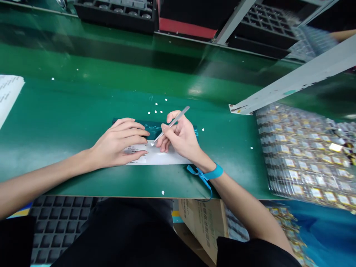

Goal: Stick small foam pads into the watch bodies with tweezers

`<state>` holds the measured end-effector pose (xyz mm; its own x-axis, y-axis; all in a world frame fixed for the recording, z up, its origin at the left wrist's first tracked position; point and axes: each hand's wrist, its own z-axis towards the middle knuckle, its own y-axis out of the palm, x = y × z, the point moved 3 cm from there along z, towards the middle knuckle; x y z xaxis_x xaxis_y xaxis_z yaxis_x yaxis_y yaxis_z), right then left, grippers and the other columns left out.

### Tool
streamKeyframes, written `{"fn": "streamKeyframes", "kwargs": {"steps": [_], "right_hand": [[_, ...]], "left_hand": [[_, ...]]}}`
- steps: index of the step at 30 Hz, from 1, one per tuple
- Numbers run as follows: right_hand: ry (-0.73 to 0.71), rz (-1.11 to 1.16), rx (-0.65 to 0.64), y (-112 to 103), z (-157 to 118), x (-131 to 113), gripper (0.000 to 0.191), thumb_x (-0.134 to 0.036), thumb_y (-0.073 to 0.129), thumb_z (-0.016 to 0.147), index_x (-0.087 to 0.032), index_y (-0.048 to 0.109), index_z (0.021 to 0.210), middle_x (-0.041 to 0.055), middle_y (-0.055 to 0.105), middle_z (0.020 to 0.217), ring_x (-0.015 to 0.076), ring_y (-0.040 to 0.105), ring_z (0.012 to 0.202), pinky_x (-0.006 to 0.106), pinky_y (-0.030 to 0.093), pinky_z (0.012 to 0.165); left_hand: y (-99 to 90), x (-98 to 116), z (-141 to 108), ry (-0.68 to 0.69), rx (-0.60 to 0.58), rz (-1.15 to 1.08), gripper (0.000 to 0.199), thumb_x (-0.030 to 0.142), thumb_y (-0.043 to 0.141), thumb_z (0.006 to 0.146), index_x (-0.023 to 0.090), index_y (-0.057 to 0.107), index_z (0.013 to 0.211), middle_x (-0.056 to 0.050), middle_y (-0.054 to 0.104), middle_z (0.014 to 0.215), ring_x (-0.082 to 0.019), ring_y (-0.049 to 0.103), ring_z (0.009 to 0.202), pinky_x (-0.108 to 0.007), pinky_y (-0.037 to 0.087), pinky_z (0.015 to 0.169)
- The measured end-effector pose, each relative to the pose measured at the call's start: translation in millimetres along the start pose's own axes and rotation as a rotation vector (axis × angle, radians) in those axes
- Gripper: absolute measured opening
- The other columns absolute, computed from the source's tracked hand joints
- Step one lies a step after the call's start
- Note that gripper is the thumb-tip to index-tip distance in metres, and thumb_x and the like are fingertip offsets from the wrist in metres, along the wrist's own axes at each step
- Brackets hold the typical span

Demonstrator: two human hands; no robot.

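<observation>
Tweezers (178, 117) slant diagonally, tips pointing down and left.

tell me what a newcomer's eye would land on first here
Probably the metal tweezers in the right hand, angled down to a white strip that the left hand rests on, at the middle of the green bench. Next, likely the bright blue wristband on the right wrist and the tall stack of clear trays at the right.

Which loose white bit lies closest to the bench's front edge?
The white bit on the near side of the white sheet; the others lie farther back.
</observation>
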<state>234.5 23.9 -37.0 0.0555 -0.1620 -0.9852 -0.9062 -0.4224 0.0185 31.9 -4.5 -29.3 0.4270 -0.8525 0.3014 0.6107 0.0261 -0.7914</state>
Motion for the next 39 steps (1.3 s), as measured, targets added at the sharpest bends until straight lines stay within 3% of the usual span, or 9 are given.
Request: {"fn": "streamKeyframes", "kwargs": {"steps": [3, 7, 14, 24, 29, 34, 39], "right_hand": [[-0.024, 0.017, 0.079, 5, -8, -7, 0.056, -0.066, 0.066, 0.083, -0.031, 0.024, 0.095, -0.0117, 0.061, 0.054, 0.0155, 0.062, 0.040, 0.026, 0.045, 0.037], [-0.039, 0.007, 0.149, 16, -19, -6, 0.062, -0.075, 0.062, 0.082, -0.030, 0.019, 0.092, -0.0119, 0.056, 0.055, 0.0172, 0.062, 0.040, 0.029, 0.043, 0.036], [-0.051, 0.024, 0.112, 26, -26, -3, 0.060, -0.073, 0.059, 0.087, -0.030, 0.017, 0.091, -0.0077, 0.065, 0.060, 0.0180, 0.062, 0.039, 0.031, 0.043, 0.037], [-0.020, 0.007, 0.130, 23, -26, 0, 0.061, -0.076, 0.060, 0.085, -0.030, 0.021, 0.093, -0.0085, 0.060, 0.059, 0.0192, 0.064, 0.042, 0.033, 0.047, 0.038], [-0.054, 0.034, 0.109, 23, -26, 0, 0.057, -0.070, 0.061, 0.089, -0.030, 0.020, 0.092, -0.0085, 0.063, 0.060, 0.0184, 0.065, 0.042, 0.031, 0.046, 0.038], [-0.042, -0.038, 0.146, 21, -26, 2, 0.053, -0.071, 0.057, 0.090, -0.031, 0.023, 0.094, -0.0072, 0.062, 0.061, 0.0187, 0.064, 0.043, 0.033, 0.047, 0.039], [-0.121, -0.229, 0.106, 11, -20, 2, 0.030, -0.052, 0.056, 0.095, -0.031, 0.035, 0.095, -0.0090, 0.055, 0.057, 0.0165, 0.062, 0.044, 0.032, 0.046, 0.043]], "left_hand": [[-3.3, 5, 2, -0.023, 0.056, -0.006, 0.016, 0.036, 0.075, 0.096, 0.021, 0.073, 0.103, -0.005, 0.082, 0.106, -0.024, 0.075, 0.106, -0.044, 0.054, 0.101], [-4.4, 13, 5, -0.015, 0.100, -0.035, 0.011, 0.031, 0.075, 0.097, 0.021, 0.071, 0.098, -0.002, 0.082, 0.092, -0.020, 0.076, 0.093, -0.039, 0.056, 0.094], [-6.2, 22, 7, 0.001, 0.151, -0.027, 0.002, 0.021, 0.071, 0.098, 0.021, 0.069, 0.098, -0.002, 0.081, 0.087, -0.020, 0.076, 0.087, -0.039, 0.057, 0.092], [-6.1, 23, 6, -0.028, 0.156, -0.039, 0.007, 0.020, 0.066, 0.100, 0.023, 0.071, 0.094, 0.000, 0.082, 0.087, -0.019, 0.077, 0.085, -0.038, 0.058, 0.091], [-3.6, 22, 6, -0.076, 0.130, -0.068, 0.005, 0.027, 0.070, 0.100, 0.023, 0.071, 0.096, -0.001, 0.082, 0.089, -0.021, 0.077, 0.089, -0.040, 0.057, 0.092], [-3.1, 20, 5, -0.093, 0.110, -0.080, 0.010, 0.019, 0.064, 0.101, 0.023, 0.072, 0.095, 0.000, 0.081, 0.089, -0.018, 0.076, 0.087, -0.038, 0.056, 0.093], [2.3, 14, 2, -0.087, 0.008, -0.066, 0.010, 0.027, 0.065, 0.101, 0.022, 0.074, 0.100, -0.002, 0.082, 0.096, -0.021, 0.074, 0.097, -0.040, 0.053, 0.093]]}}
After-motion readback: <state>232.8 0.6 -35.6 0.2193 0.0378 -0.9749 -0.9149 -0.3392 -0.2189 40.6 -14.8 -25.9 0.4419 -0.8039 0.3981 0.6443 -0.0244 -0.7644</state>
